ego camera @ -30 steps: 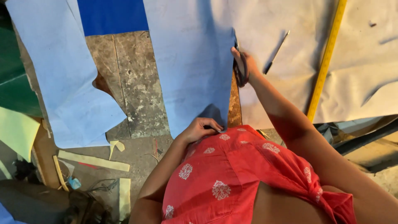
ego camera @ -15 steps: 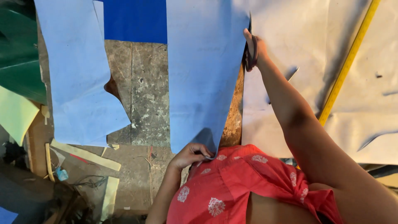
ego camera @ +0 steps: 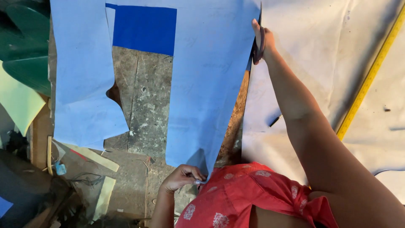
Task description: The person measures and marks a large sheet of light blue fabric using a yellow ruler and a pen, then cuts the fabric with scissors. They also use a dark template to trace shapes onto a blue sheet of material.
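We are cutting the light blue cloth [ego camera: 206,93] that is hanging off the near edge of the desk [ego camera: 303,76], between the beige sheet on the right and the concrete floor [ego camera: 143,109] below. Our right hand [ego camera: 262,40] is clamped around the scissors [ego camera: 258,42] at the cloth's far right edge; our left hand [ego camera: 182,177] is pinching the near corner tight against our red shirt [ego camera: 253,194]. The cloth is looking thin, limp and light, so we judge it will sag and shift unless we are holding it taut at the corner and near the blades. A second blue piece [ego camera: 82,84] is hanging on the left, a yellow ruler [ego camera: 371,76] lying far right. Compared with a second ago, our right hand is reaching farther along the edge, and the left is keeping its pinch.
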